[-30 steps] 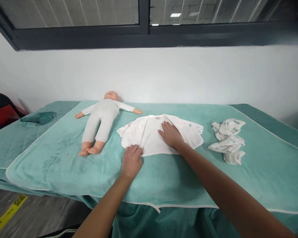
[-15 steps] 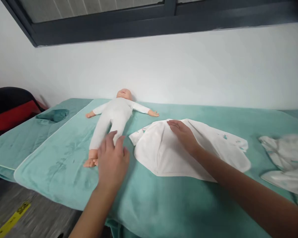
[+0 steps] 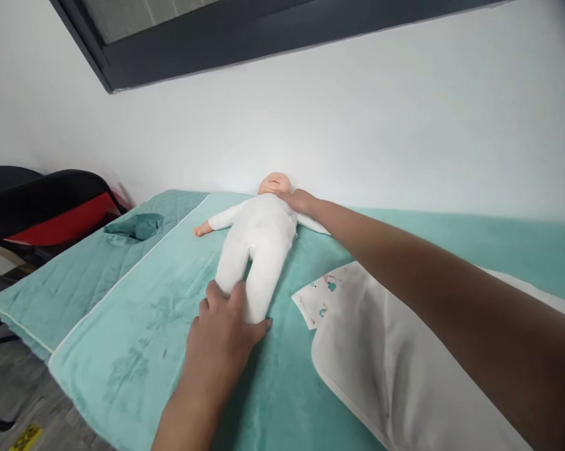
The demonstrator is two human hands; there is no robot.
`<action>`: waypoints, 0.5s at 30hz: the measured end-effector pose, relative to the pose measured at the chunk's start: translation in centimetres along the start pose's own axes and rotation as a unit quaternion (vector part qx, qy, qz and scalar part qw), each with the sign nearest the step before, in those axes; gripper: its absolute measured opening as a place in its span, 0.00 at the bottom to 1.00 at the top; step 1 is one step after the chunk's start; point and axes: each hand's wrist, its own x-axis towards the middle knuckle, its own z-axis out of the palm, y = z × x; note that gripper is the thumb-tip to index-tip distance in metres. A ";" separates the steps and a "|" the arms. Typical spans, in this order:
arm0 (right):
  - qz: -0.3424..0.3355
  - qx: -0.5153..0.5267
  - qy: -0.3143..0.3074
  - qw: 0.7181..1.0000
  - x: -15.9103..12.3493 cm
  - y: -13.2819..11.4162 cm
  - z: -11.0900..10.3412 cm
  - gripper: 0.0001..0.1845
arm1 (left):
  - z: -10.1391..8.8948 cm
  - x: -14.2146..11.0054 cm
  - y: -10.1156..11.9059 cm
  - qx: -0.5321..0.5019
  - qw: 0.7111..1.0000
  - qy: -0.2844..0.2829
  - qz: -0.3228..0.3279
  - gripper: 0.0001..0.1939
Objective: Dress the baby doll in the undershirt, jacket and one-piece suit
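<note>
A baby doll (image 3: 264,227) in a white body suit lies on its back on the green padded mat, its head near the wall. My left hand (image 3: 223,326) is over the doll's lower legs, fingers and thumb curved around them; the doll's feet are hidden beneath it. My right hand (image 3: 297,199) is closed at the doll's neck and shoulder, just below the head, its fingertips partly hidden. Under my right forearm a white baby garment (image 3: 352,351), with small printed figures at one corner, lies spread on the mat.
The green mat (image 3: 136,326) covers the table up to the white wall. A green hollowed cushion (image 3: 134,228) sits at the left. Beyond the left edge stands a black and red chair (image 3: 71,222). A dark window frame (image 3: 245,47) runs above.
My right hand has left the white garment and moved up and left to the doll's neck. My left hand has come down onto the doll's legs. The view has turned left.
</note>
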 end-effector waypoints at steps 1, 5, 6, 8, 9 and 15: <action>-0.001 0.024 -0.021 1.000 0.6 -0.1 -0.1 0.27 | 0.0 0.4 0.1 0.002 1.000 -0.001 0.001 0.29; -0.006 0.087 -0.111 0.990 1.0 0.1 -1.4 0.22 | -0.1 0.9 0.3 -0.009 1.000 0.011 0.016 0.25; -0.007 0.082 -0.128 0.988 0.7 0.3 -1.8 0.21 | -0.1 0.7 0.3 -0.014 1.000 0.017 0.020 0.24; -0.008 0.063 -0.148 0.987 -0.4 0.6 -2.9 0.22 | -0.2 0.0 0.4 -0.027 0.998 0.033 0.038 0.24; -0.005 0.051 -0.151 0.987 -1.1 0.6 -3.6 0.24 | -0.2 -0.5 0.5 -0.035 0.997 0.044 0.047 0.24; 0.027 0.009 -0.129 0.991 -6.8 -0.2 -10.1 0.30 | -0.8 -5.6 3.7 -0.065 0.985 0.126 0.096 0.26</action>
